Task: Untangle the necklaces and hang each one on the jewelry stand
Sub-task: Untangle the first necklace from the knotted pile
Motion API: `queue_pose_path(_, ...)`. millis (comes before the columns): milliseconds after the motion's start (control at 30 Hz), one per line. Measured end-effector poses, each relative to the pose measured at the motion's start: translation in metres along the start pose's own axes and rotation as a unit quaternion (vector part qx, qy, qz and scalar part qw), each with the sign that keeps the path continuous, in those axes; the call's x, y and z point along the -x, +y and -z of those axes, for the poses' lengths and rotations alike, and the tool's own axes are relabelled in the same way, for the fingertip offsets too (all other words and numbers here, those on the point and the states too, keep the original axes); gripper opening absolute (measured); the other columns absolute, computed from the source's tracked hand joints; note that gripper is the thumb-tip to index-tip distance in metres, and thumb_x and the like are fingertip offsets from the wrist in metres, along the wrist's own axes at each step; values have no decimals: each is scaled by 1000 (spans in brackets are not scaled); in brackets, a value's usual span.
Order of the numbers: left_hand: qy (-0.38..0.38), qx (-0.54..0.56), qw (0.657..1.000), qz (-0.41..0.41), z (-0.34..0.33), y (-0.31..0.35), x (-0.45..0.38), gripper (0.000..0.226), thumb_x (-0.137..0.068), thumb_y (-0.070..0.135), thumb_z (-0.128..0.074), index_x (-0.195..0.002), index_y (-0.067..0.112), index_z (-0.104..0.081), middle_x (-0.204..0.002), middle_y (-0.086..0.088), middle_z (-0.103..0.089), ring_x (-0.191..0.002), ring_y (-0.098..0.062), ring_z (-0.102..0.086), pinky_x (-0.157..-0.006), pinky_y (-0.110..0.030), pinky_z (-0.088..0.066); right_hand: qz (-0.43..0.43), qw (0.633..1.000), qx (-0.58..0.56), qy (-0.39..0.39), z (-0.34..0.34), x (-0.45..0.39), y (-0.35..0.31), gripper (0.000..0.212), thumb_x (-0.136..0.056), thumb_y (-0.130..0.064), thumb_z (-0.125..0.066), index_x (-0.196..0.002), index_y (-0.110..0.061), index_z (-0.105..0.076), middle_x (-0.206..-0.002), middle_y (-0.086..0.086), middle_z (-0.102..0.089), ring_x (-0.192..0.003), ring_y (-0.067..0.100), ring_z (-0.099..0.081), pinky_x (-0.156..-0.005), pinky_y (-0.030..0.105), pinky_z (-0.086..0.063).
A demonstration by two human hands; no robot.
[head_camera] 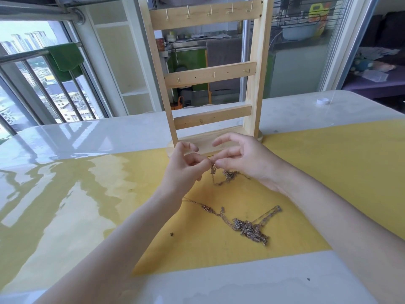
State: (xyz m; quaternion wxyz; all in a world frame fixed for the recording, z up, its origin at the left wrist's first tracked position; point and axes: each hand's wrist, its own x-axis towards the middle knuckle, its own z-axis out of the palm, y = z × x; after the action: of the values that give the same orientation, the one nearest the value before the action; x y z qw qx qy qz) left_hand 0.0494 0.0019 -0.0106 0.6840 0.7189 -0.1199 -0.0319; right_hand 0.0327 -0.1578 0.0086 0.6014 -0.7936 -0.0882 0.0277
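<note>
Glossy surface (65,137) with a yellow mat (328,172); tangled necklaces (247,227) lie on the mat, nearer the camera than the jewelry stand (210,73). Left hand (186,167) and right hand (245,159) both pinch one chain (225,175) just before the stand's base. Stand hooks bare.

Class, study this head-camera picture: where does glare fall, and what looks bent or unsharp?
Head view: daylight glare mirrors the railing on the glossy white table; wide-angle distortion tilts the pale wooden jewelry stand; the thin metal necklace pinched by the left hand and right hand looks soft.
</note>
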Motion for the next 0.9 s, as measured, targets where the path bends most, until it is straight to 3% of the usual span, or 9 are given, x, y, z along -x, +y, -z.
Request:
queue_pose_path(133,-8,-100,993,-56,-4,-2,3,32,-82,1,-63,-90,19,-39,-67,4,-63,-61,-9,-51,-56,-13,-40,-12,1000,9,23,0,-1,3,32,-78,-4,-74,-102,-19,-59,-76,-2,-72,-75,12,-63,-85,31,-48)
queue_pose_path(300,-42,-80,995,-42,-2,-1,4,29,-85,-3,-59,-90,17,-38,-69,2,-61,-62,-11,-49,-58,-14,-41,-19,999,-39,1,-2,1,1,30,-79,6,-67,-94,-16,-53,-71,-1,-65,-68,13,-56,-73,26,-42)
queue_pose_path(467,-61,-118,988,-82,-7,-3,3,32,-85,-7,-56,-86,17,-35,-70,-5,-55,-61,-14,-42,-58,-19,-40,-36,992,-118,14,-7,0,6,30,-81,12,-59,-87,-14,-47,-74,5,-58,-75,20,-47,-73,29,-36)
queue_pose_path(600,-44,-169,978,-116,-6,-7,2,32,-81,-6,-59,-86,19,-39,-63,4,-54,-55,-11,-41,-56,-20,-40,-40,983,-180,24,-10,-1,11,34,-79,16,-58,-86,-15,-44,-71,6,-56,-71,19,-46,-69,28,-35)
queue_pose_path(767,-10,-233,967,-100,-2,-9,0,18,-77,1,-63,-74,19,-64,-61,6,-59,-53,-3,-46,-55,-14,-40,26,998,5,60,-9,1,9,37,-77,4,-71,-86,-17,-43,-71,-1,-66,-68,14,-53,-69,29,-48)
queue_pose_path(900,-5,-266,959,-101,1,-7,1,10,-77,6,-64,-70,13,-66,-56,9,-57,-48,0,-45,-50,-10,-36,74,989,114,67,-10,1,7,39,-77,-3,-72,-85,-23,-39,-72,-2,-67,-58,7,-48,-66,29,-48)
